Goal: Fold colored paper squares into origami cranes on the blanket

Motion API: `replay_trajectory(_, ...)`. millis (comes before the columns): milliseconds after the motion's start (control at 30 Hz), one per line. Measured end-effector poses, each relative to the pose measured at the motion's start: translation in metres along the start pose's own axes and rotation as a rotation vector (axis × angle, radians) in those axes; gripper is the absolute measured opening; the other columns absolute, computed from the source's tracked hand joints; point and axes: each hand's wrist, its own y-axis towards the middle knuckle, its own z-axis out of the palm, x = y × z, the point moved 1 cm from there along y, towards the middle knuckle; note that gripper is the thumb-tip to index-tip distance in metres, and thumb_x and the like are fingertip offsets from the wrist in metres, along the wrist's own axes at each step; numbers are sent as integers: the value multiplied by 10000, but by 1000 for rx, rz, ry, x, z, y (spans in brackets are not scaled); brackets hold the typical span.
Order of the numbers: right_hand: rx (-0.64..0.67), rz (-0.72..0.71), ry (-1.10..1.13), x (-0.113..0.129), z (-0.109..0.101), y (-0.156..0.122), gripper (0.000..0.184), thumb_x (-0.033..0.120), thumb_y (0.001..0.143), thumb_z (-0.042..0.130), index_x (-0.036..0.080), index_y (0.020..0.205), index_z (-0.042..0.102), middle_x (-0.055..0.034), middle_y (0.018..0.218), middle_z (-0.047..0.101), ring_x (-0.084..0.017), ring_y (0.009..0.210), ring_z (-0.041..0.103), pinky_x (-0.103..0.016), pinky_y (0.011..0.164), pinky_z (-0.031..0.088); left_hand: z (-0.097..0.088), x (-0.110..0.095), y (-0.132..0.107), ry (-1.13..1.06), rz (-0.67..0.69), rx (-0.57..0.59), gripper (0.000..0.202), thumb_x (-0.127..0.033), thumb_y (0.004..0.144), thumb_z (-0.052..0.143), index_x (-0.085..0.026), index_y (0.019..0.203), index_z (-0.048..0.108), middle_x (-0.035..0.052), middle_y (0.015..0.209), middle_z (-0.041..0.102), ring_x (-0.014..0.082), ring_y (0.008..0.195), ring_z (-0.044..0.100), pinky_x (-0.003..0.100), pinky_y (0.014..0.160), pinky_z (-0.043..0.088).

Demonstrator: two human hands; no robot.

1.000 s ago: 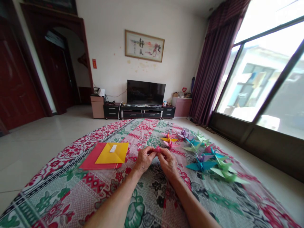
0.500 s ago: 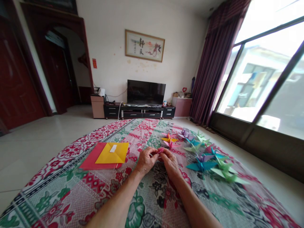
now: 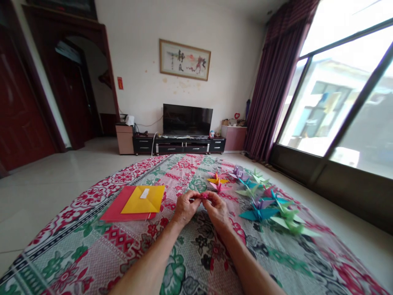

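My left hand (image 3: 185,208) and my right hand (image 3: 217,209) meet just above a flowered cloth (image 3: 92,250), both pinching a small folded pink paper piece (image 3: 204,196) between their fingertips. The fingers of both hands are curled closed around it. Most of the pink paper is hidden by my fingers. Beyond the hands lie a pink paper crane (image 3: 218,186) and a yellow paper crane (image 3: 217,179).
A stack of yellow paper (image 3: 143,198) on red sheets (image 3: 113,211) lies to the left. Several coloured paper cranes (image 3: 264,205) spread to the right on the cloth. Further off stand a TV unit (image 3: 187,135), dark doors on the left, curtain and large windows on the right.
The hands stay together on the pink paper, with small finger shifts as they work it. The view has tilted slightly.
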Motion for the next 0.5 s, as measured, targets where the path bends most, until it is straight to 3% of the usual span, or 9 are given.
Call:
replay_trajectory(300,-18,-2,-7,-3,1,0,194,340,713,579,162,781,613,-28,715,644,-132,626,566,-238,580,464,-1,-5,0,26,-30,-3,148,-291,732,606,-180,793,683,24,723,688,143,656,621,224,629,483)
replay_trajectory(500,-17,25,48,-8,1,1,203,352,700,596,163,774,607,-23,709,636,-131,624,556,-231,565,448,-1,-6,-1,82,34,-20,106,-247,734,596,-185,776,670,26,740,676,139,671,621,220,638,482)
